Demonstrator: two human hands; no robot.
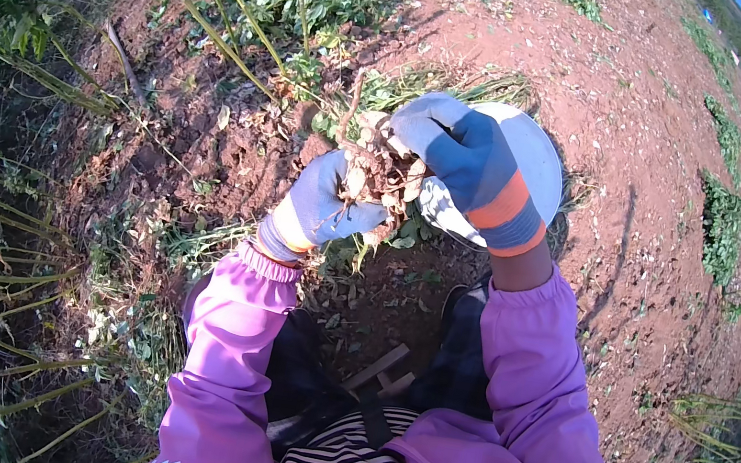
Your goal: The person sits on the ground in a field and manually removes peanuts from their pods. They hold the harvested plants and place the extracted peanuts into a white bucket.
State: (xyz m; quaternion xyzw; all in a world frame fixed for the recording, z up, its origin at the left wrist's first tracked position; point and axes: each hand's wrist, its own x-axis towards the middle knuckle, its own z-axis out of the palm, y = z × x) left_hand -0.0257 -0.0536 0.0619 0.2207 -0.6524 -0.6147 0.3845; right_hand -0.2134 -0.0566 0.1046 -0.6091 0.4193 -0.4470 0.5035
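Observation:
My left hand (328, 203), in a grey-blue work glove with an orange-banded cuff, grips a clump of peanut roots and pods (372, 177) from below. Pale pods and thin brown roots stick out between thumb and fingers, and a bare stem points upward. Across from it my right hand (466, 156), gloved the same way, pinches at the upper right of the clump; its fingertips are partly hidden among the pods. Behind and below the right hand stands a round white basin (536, 149), its inside mostly covered by that hand.
Pulled green plants (334, 0) lie heaped at the upper left, near tall weed stems (226, 41). Reddish soil (642, 165) spreads to the right, with rows of green leaves (721, 221). A small wooden frame (381, 371) sits low between the legs.

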